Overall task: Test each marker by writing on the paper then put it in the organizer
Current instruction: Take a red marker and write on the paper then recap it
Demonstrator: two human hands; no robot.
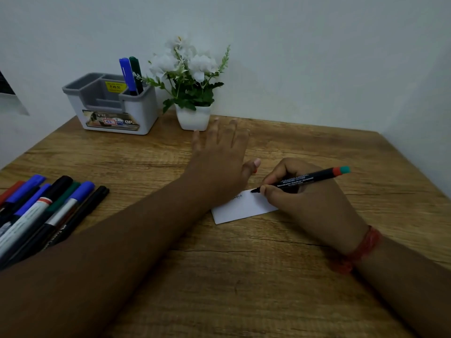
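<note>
On the wooden worktop (244, 276) I see my right hand (314, 206), its fingers pinching a black marker (302, 179) whose tip touches the small white paper (241, 208). My left hand (219, 164) lies flat, fingers spread, on the paper's far edge. Loose markers (44, 211) lie at the left; the grey organizer (112, 103) near the wall holds a blue marker (127, 74) and a green marker (135, 73) upright

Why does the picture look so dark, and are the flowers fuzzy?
In the head view the light is dim and bluish, so the wall looks grey; the white flowers look soft and washed out, the left hand is slightly blurred, and the table edges bend from the wide lens.
</note>
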